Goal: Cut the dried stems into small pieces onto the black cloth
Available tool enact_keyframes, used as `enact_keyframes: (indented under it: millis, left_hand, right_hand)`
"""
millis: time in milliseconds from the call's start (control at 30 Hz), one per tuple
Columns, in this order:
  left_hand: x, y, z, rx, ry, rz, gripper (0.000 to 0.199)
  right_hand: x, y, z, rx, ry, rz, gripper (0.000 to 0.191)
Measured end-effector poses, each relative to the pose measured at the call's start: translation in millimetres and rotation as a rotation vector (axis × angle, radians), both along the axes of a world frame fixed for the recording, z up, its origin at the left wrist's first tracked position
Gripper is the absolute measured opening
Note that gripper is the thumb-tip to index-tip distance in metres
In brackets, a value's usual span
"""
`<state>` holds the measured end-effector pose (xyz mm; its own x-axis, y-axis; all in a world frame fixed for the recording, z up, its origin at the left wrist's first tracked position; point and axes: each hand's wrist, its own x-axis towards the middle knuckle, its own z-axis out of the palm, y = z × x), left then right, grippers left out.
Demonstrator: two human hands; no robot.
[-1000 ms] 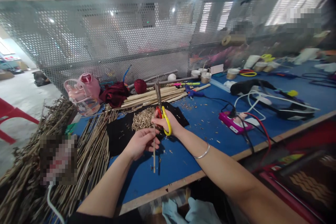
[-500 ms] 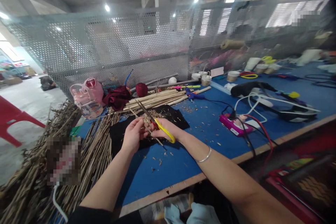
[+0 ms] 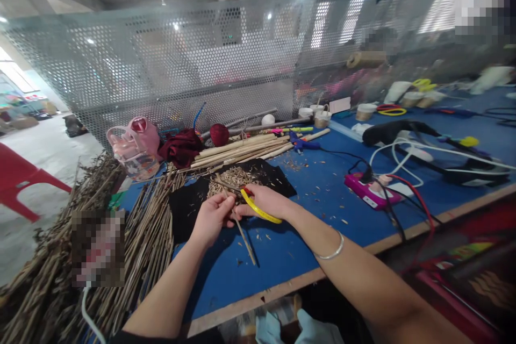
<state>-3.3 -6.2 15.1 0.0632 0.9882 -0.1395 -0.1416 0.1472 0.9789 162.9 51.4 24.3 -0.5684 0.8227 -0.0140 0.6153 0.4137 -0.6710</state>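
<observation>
A person's two hands work close together above a blue tabletop (image 3: 282, 274). The left hand (image 3: 213, 219) pinches a thin stick (image 3: 246, 239) between thumb and fingers, and the lower end of the stick slants out past them toward the near edge. The right hand (image 3: 264, 201) grips a pair of scissors (image 3: 261, 210) by the yellow handle, the blades pointing left across the upper part of the stick; whether the blades touch it is hard to tell. Right behind the hands, a pile of chips (image 3: 238, 176) lies on a black cloth (image 3: 183, 215), with loose bits scattered to the right. Beyond the cloth rest pale peeled sticks (image 3: 242, 149), with a blue glue gun (image 3: 303, 143) near their right ends. A large bundle of brown twigs (image 3: 151, 226) lies left of the cloth. Farther back sit a pink bottle (image 3: 139, 145), a dark red cloth (image 3: 182, 149) and a red ball (image 3: 219, 135). A purple power strip (image 3: 368, 192) lies well to the right.
</observation>
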Motion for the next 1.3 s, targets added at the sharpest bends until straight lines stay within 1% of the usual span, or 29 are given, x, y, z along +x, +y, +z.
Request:
enact_keyframes:
  millis: [67, 133, 233, 600, 733, 833, 900, 967, 1067, 1200, 1300]
  left_hand:
    - [1.8, -0.6, 0.5, -0.002, 0.009, -0.03, 0.034]
    - [3.9, -1.7, 0.9, -0.014, 0.007, -0.031, 0.035]
    - [6.6, -3.1, 1.0, -0.03, 0.0, -0.006, 0.036]
    - [10.6, -3.5, -2.0, -0.02, 0.002, 0.066, 0.036]
    - [11.2, -4.2, -2.2, -0.015, -0.019, 0.098, 0.037]
    - [11.6, -4.7, -3.1, -0.031, 0.002, 0.063, 0.037]
    - [12.0, -4.7, -3.6, -0.035, 0.023, 0.033, 0.036]
    - [12.6, -4.6, -3.7, -0.035, 0.043, 0.026, 0.036]
    - [13.2, -4.9, -3.4, -0.037, 0.062, 0.033, 0.036]
    - [13.7, -6.3, -3.7, -0.03, 0.089, 0.028, 0.037]
    - [14.6, -7.3, -4.8, -0.003, 0.104, 0.01, 0.037]
  right_hand:
    - [-2.6, -3.2, 1.2, -0.009, 0.009, -0.012, 0.05]
    - [-4.0, -4.6, 1.9, -0.012, 0.006, -0.033, 0.051]
    - [-3.9, -4.3, 1.5, -0.014, -0.001, -0.052, 0.051]
    - [1.8, 2.4, -1.7, 0.025, -0.042, -0.044, 0.049]
    - [8.3, 8.1, -1.8, 0.094, -0.041, -0.113, 0.05]
    - [7.1, 6.2, 0.9, 0.135, -0.003, -0.103, 0.051]
    - [3.0, 2.4, 2.9, 0.131, 0.016, -0.08, 0.052]
    - [-1.3, -1.0, 3.6, 0.122, -0.003, -0.097, 0.053]
    - [-3.7, -2.5, 1.3, 0.091, -0.046, -0.111, 0.053]
    - [-0.9, 0.1, -2.8, 0.067, -0.072, -0.082, 0.053]
    - [0.5, 0.7, -2.5, 0.062, -0.073, -0.061, 0.056]
